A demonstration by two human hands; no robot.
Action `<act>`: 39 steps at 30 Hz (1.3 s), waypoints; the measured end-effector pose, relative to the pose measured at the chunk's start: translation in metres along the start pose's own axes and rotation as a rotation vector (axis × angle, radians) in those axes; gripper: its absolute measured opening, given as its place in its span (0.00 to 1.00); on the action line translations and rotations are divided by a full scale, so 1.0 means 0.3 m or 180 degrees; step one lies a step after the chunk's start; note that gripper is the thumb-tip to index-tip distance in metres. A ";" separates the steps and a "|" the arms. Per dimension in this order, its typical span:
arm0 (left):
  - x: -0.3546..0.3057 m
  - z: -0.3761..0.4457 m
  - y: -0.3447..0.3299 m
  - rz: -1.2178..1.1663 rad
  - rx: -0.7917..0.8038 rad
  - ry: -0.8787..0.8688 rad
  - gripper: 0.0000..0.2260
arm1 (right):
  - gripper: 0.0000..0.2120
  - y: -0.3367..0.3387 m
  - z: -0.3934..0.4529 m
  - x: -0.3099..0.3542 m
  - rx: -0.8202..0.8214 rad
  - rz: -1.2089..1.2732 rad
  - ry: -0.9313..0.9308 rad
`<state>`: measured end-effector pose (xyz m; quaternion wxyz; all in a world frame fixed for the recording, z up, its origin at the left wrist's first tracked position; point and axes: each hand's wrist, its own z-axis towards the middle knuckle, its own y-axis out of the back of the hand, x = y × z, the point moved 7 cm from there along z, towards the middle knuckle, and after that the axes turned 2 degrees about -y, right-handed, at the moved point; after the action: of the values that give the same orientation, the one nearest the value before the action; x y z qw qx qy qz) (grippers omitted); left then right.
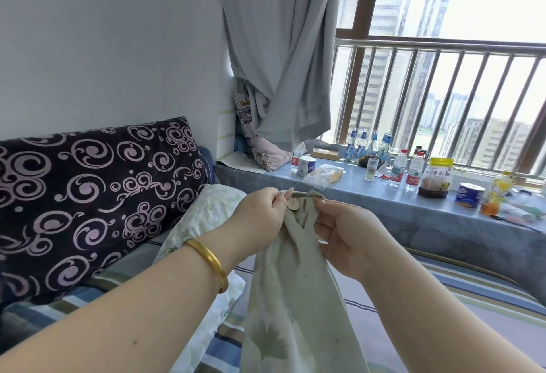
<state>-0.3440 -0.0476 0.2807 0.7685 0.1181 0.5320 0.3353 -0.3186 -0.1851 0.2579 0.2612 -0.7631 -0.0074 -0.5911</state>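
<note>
Striped bed sheet (443, 298) spreads beneath, a bottle-lined window ledge (384, 204) behind. The left grip (260, 216) pinches the pale green cloth (280, 298) at its top edge, just beside a wooden button (293, 204); the right grip (345, 239) clasps the same edge opposite. The button sits between both grips, with the cloth hanging below them.
</note>
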 end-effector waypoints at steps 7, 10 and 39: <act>-0.044 -0.005 0.007 0.0484 -0.0134 -0.0417 0.20 | 0.09 -0.011 -0.007 0.017 0.0201 -0.0201 0.0130; -0.057 -0.012 0.014 0.0653 -0.0288 -0.0571 0.20 | 0.10 -0.018 -0.014 0.019 0.0274 -0.0183 0.0130; 0.029 0.001 -0.060 -0.0785 0.0011 0.0785 0.25 | 0.05 -0.029 -0.066 0.100 -0.1338 -0.3323 0.2167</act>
<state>-0.3350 -0.0553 0.2649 0.7325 0.0112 0.6333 0.2496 -0.3302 -0.1946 0.2918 -0.2269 -0.4643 -0.1780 -0.8374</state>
